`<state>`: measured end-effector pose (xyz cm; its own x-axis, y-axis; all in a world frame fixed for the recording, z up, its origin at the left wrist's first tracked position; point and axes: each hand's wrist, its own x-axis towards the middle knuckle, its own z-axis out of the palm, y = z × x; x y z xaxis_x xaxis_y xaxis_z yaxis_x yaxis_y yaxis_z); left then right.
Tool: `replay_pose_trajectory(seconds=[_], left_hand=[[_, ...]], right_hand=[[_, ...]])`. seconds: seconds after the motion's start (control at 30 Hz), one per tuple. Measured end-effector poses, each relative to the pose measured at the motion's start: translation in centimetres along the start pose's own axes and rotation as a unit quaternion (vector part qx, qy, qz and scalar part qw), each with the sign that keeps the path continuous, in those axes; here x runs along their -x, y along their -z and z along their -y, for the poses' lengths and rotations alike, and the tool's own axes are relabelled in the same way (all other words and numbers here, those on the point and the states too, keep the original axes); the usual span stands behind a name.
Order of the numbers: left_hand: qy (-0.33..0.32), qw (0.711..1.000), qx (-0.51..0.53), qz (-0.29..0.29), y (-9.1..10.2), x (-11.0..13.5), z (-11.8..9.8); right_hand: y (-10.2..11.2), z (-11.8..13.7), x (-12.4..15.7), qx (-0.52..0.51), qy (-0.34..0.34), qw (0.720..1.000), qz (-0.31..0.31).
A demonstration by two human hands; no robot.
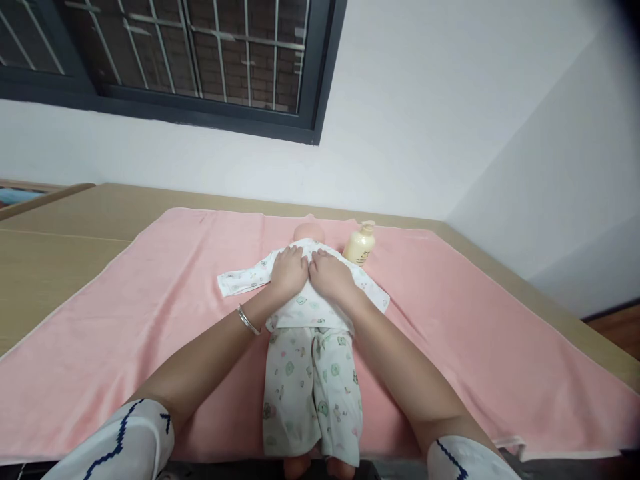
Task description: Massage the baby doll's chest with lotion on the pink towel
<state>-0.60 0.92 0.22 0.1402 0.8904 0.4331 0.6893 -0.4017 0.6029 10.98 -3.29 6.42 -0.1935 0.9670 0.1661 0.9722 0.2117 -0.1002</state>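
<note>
Side by side on the upper body of the doll [310,319]: left hand [290,272] and right hand [330,273], inner edges almost together at the midline, fingers slightly bent and pointing toward the far end. Impossible to tell whether gripping the shirt [301,304] or just resting on it. On the left wrist, a silver bracelet [248,321]; farther back, white sleeves [125,440] with dark blue zigzag lines.

Stretched straight out along its long axis, from the near edge of the table [65,267] toward the far side, between both forearms. Head [309,232] at the far end, feet [297,467] at the near end, just past the edge of the cloth [450,333]. Face up or face down: not clear. One arm spread out to the left, the other slanting down to the right, partly behind the right forearm. Trousers [290,387] nearly parallel to that axis, in the same small print as the shirt.

Beneath, pink and lightly creased over light wood. Upright to the right of the head, a pale yellow pump bottle [359,245]. Beyond the table, a white wall [400,120] and, up to the left, a dark-framed window [215,67] with bars and brickwork behind.
</note>
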Motion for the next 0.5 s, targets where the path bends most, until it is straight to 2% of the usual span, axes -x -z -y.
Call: replay_pose_trajectory(seconds=[0.1,0.17,0.37,0.43,0.5], left_hand=[[-0.037,0.998,-0.058,0.008,0.1,1.1,-1.5],[-0.048,0.995,-0.083,0.030,0.5,1.2,-2.0],[0.012,0.987,-0.123,0.103,2.5,-0.5,-1.0],[0.022,0.984,-0.145,0.104,2.7,-0.5,-1.2],[0.016,0.979,-0.176,0.099,2.8,0.1,-2.0]], right_hand=[[0.2,-2.2,-1.5,-0.022,-0.011,1.000,0.007],[0.0,-2.4,-1.8,-0.013,-0.018,1.000,0.006],[-0.3,0.7,0.3,0.024,-0.039,0.999,0.012],[-0.1,0.9,0.6,0.028,-0.041,0.999,0.020],[0.3,0.1,0.2,0.003,-0.036,0.999,0.024]])
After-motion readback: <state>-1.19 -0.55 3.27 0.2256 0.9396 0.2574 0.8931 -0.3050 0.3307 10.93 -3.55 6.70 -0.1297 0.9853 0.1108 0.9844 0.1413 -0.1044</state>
